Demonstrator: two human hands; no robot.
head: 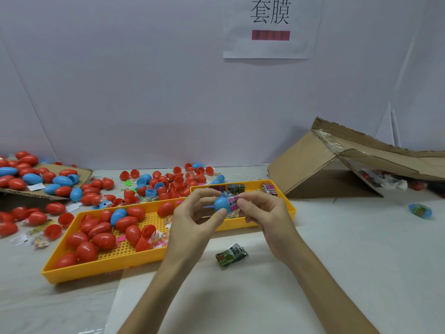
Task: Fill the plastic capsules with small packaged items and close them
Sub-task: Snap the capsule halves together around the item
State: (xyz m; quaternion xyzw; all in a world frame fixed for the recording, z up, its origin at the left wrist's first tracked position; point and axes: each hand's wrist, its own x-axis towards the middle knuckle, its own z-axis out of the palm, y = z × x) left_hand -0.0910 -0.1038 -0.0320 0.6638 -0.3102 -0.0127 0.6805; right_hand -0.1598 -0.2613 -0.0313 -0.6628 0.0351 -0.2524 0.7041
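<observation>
My left hand (197, 213) pinches a blue capsule half (221, 204) between thumb and fingers, above the right yellow tray (290, 208). My right hand (261, 210) pinches a small pink packaged item (233, 204) whose end sits at the blue half's open mouth. More packaged items (269, 189) lie in that tray. A green packaged item (231, 255) lies on the table below my hands. The left yellow tray (106, 263) holds several closed red capsules (104, 240) and one blue one (118, 216).
Loose red and blue capsules and halves (166, 182) are scattered behind the trays and on flat cardboard (36, 179) at far left. A collapsed cardboard box (337, 162) lies at right. A filled blue capsule (420, 210) rests alone at far right.
</observation>
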